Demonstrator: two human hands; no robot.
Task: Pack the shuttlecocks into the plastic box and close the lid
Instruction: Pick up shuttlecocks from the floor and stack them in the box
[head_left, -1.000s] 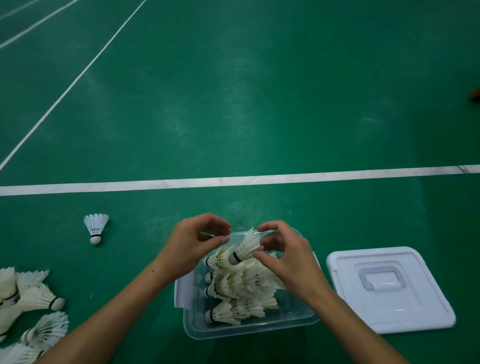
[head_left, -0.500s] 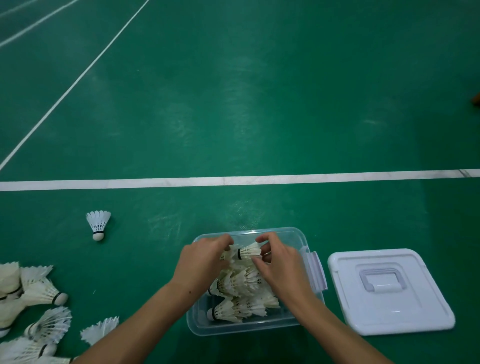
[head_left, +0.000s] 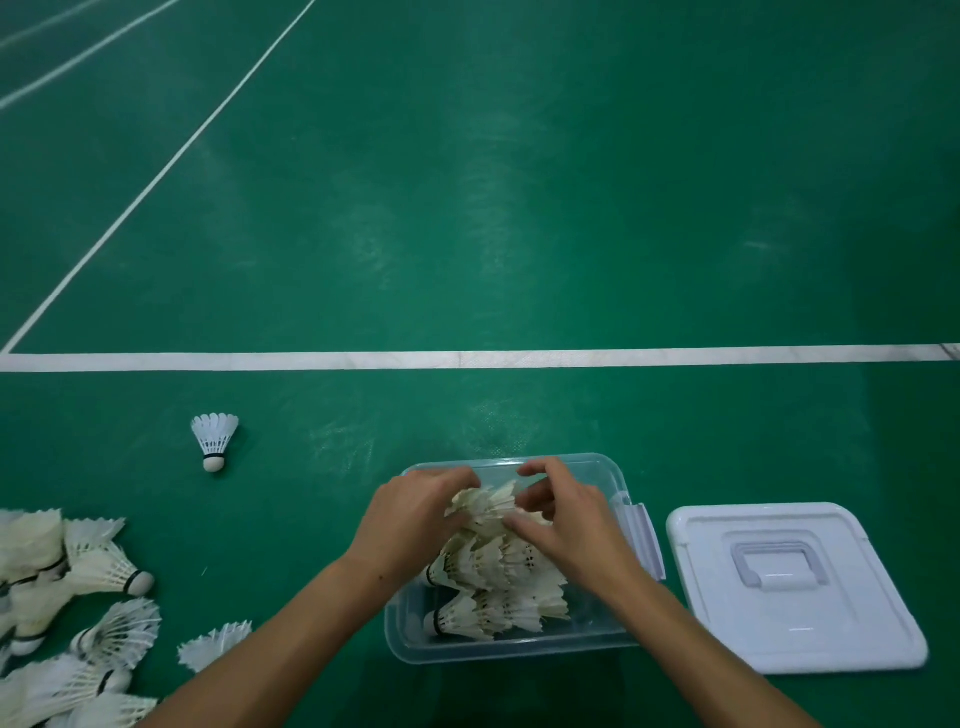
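Head view, lower centre of the frame: both hands are down in the clear plastic box (head_left: 519, 644). The left hand (head_left: 415, 519) and right hand (head_left: 571, 525) each curl their fingers around one shuttlecock (head_left: 485, 506), grasping it from either side at the far end of the box, above the rows of packed shuttlecocks (head_left: 493, 587).

The risk, I reckon: press too hard and the feathers crush or the neat rows below get knocked askew; stack too high and the lid (head_left: 789, 587), lying at lower right just beside the box, may not seat.

Room: open green floor (head_left: 519, 208) above. At lower left, a loose pile of shuttlecocks (head_left: 67, 597) waits, with a lone shuttlecock (head_left: 214, 439) standing further up. The box latch (head_left: 641, 535) sits close by the right wrist.
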